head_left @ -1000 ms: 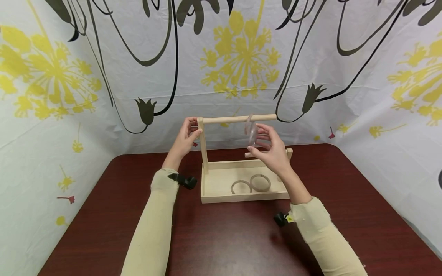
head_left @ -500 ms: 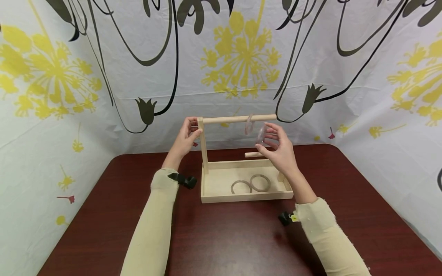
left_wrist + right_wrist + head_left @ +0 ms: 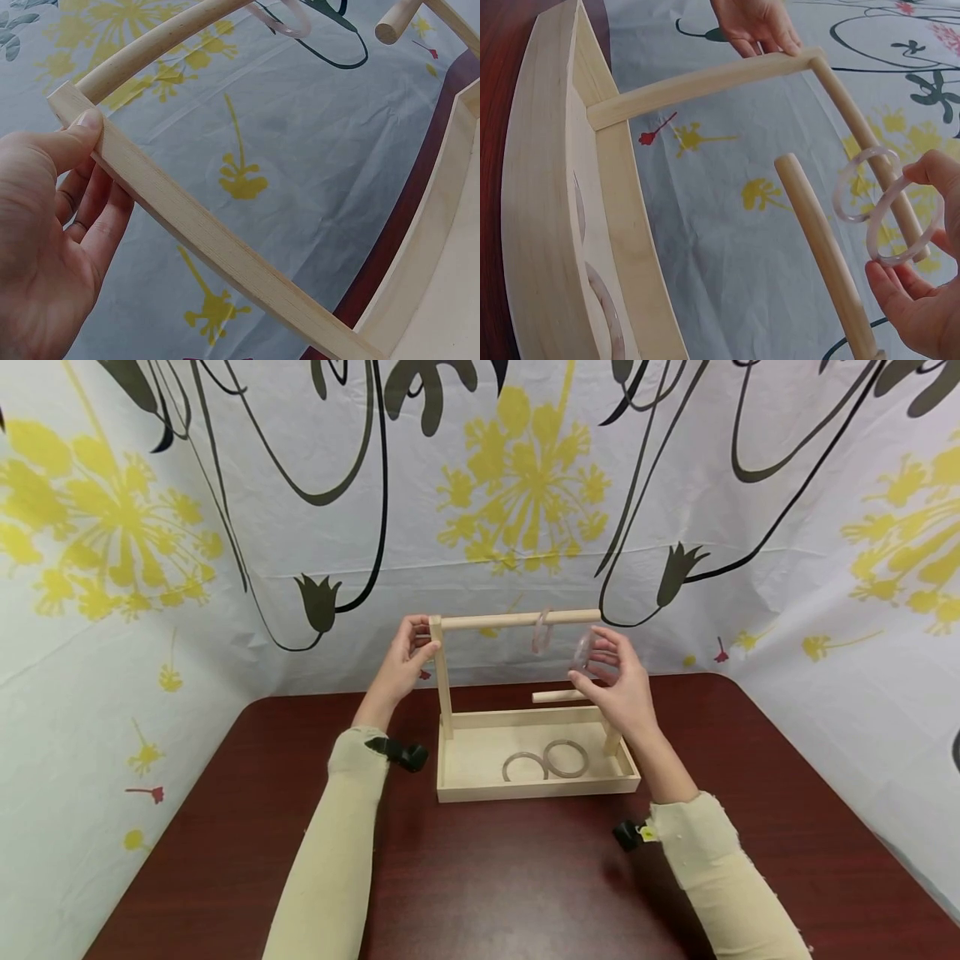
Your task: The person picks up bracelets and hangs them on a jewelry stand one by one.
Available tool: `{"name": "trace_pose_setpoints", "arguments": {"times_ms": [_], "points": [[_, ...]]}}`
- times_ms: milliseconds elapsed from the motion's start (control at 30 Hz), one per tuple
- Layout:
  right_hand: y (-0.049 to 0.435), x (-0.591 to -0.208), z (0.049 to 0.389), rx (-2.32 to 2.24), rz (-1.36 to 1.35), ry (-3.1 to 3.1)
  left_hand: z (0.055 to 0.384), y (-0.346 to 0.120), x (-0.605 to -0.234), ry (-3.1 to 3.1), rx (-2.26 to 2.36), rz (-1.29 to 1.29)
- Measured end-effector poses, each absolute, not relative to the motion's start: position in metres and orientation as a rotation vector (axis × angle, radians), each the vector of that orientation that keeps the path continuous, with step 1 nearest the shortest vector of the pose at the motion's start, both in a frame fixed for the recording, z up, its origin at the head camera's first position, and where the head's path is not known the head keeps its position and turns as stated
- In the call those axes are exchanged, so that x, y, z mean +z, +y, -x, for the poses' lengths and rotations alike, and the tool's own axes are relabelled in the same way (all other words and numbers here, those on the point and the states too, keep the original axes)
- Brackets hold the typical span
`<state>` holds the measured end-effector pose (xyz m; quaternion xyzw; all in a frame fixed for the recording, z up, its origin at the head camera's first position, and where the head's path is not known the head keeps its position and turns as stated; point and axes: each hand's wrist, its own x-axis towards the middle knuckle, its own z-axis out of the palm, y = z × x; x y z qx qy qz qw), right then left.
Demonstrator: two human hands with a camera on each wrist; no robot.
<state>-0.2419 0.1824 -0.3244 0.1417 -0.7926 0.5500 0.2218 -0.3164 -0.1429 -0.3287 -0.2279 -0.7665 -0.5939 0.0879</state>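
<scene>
- Since a second ago, my right hand (image 3: pixel 618 681) has carried its clear ring (image 3: pixel 582 652) rightward, away from the ring hanging on the rod (image 3: pixel 542 632); the held one now sits out near the free end of the upper rod (image 3: pixel 517 620).
- From the right wrist view I see that ring (image 3: pixel 904 221) pinched between thumb and fingertips, fingers curled round its rim, standing upright just beside the rod's tip; I cannot tell whether the rod passes through it.
- My left hand (image 3: pixel 401 662) grips the top of the wooden post (image 3: pixel 442 681) at the corner where post meets rod; the left wrist view shows the thumb (image 3: pixel 71 139) pressed on the front face and the fingers wrapped behind.
- Between my hands the lower, shorter rod (image 3: pixel 558 696) juts out from the right post.
- Two darker rings (image 3: pixel 546 762) lie flat in the wooden tray (image 3: pixel 480 792), touching each other, below the right hand.
- Tray and frame stand on the dark red desk (image 3: pixel 487 877).
</scene>
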Motion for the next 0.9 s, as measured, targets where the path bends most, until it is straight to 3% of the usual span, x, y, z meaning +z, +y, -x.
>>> {"name": "trace_pose_setpoints", "arguments": {"times_ms": [200, 467, 900], "points": [[0.191, -0.333, 0.25, 1.518, -0.359, -2.191, 0.317, -0.143, -0.329, -2.274, -1.777, 0.684], [0.186, -0.314, 0.233, 1.527, -0.329, -2.183, 0.315, -0.143, -0.329, -2.269, -1.777, 0.692], [0.189, -0.304, 0.238, 1.558, -0.302, -2.155, 0.314, -0.143, -0.328, -2.292, -1.779, 0.667]]}}
